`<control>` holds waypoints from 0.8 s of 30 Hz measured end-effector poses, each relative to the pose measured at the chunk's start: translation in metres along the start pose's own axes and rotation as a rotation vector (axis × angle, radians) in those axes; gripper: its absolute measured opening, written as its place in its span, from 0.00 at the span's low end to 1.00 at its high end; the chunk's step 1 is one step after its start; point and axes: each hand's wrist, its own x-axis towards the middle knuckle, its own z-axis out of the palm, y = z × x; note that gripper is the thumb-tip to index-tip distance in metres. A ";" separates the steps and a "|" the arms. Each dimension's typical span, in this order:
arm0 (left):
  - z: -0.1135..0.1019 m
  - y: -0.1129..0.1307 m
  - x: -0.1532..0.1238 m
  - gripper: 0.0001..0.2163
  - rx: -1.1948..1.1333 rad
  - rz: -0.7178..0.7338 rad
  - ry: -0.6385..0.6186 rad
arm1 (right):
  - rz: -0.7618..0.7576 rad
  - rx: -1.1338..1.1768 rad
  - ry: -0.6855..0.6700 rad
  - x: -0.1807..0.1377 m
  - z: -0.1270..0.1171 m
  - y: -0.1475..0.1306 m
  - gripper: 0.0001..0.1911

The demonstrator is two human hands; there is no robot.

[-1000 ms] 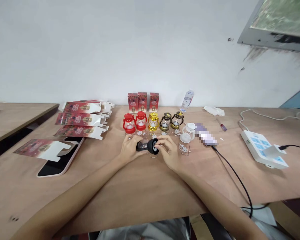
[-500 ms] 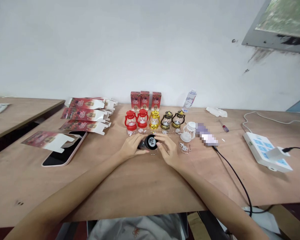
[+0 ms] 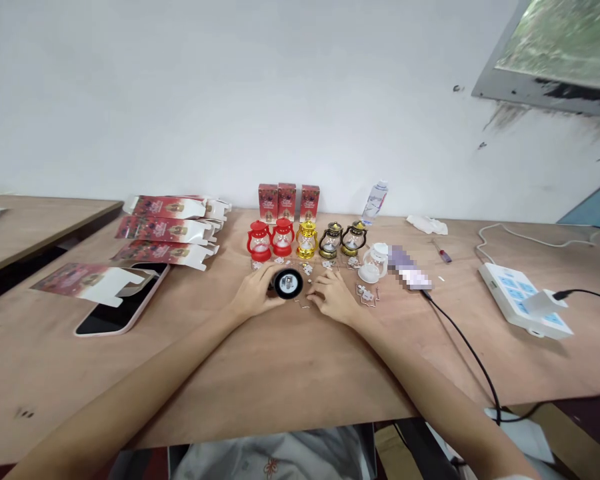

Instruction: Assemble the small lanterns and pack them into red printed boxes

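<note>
My left hand grips a small black toy lantern lying on its side, its round base turned towards me. My right hand rests on the wooden table just right of the lantern, fingers curled down over small clear parts and a thin wire handle. Behind the hands stands a row of little lanterns: two red ones, a gold one, two dark bronze ones and a white one.
Three small red boxes stand by the wall. Flat red cartons and a phone lie at the left. A bottle, a screwdriver, a white power strip and a black cable are at the right.
The black lantern has turned so its base faces me. My right hand has let go of it and dropped to the table beside it.
</note>
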 end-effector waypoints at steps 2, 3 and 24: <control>0.000 0.000 0.001 0.23 0.002 0.034 -0.025 | -0.049 0.023 0.022 0.001 0.003 0.002 0.05; 0.001 0.001 0.001 0.23 0.004 0.048 -0.026 | -0.083 0.052 0.069 0.001 0.003 0.001 0.06; 0.001 0.013 0.006 0.22 0.131 0.142 0.063 | -0.108 0.397 0.592 -0.006 -0.015 -0.043 0.07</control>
